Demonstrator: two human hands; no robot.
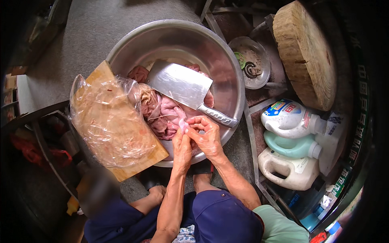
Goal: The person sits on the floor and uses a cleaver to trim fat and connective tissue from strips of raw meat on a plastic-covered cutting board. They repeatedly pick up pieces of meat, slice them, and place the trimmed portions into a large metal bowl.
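Note:
Pink, folded animal offal [167, 106], partly tube-like, lies in a wide metal basin [227, 60]. My left hand [182, 146] is closed at the basin's near side, its fingertips pinching a pale end of the offal. From the right, my right hand [207, 135] grips the same end, thumb and fingers meeting close to the left fingertips. A cleaver [180, 83] rests across the offal, its handle pointing to the right rim. Over the basin's left side leans a wooden cutting board [137, 166], with a clear plastic bag [109, 121] spread on it.
On a metal rack to the right are a thick round wooden block [306, 56], a metal dish [259, 58] holding a dark coil, and several plastic jugs [289, 148]. A red bag [58, 156] sits at the left. Grey floor [97, 28] extends beyond the basin.

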